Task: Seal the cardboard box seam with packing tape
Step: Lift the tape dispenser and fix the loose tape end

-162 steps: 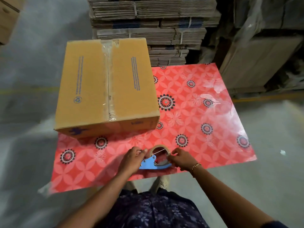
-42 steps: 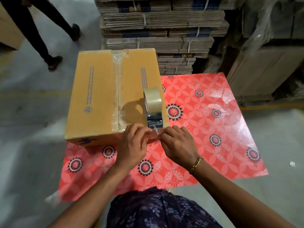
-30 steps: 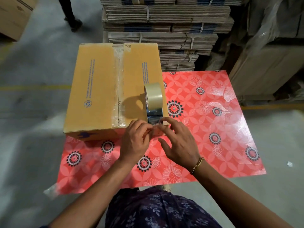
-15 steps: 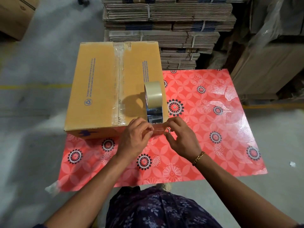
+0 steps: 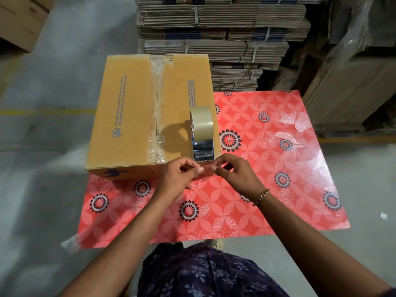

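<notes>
A closed brown cardboard box (image 5: 126,116) sits on the left of a red flowered table (image 5: 267,168). Clear tape runs along its centre seam (image 5: 157,112). A tape dispenser with a roll of clear packing tape (image 5: 201,129) stands upright on the box's near right corner. Just in front of the dispenser, my left hand (image 5: 177,179) and my right hand (image 5: 237,176) pinch the two sides of the clear tape's free end (image 5: 207,169), stretched between my fingertips above the table.
Bundles of flattened cardboard (image 5: 222,39) are stacked behind the box. Large wrapped cartons (image 5: 351,82) stand at the right. Another carton (image 5: 19,20) is at the far left on the grey floor. A scrap of clear plastic (image 5: 69,243) hangs off the table's near left corner.
The dispenser went from the table's front edge onto the box's near right corner. In the last second my hands stayed at its mouth, fingers shifting on the tape end.
</notes>
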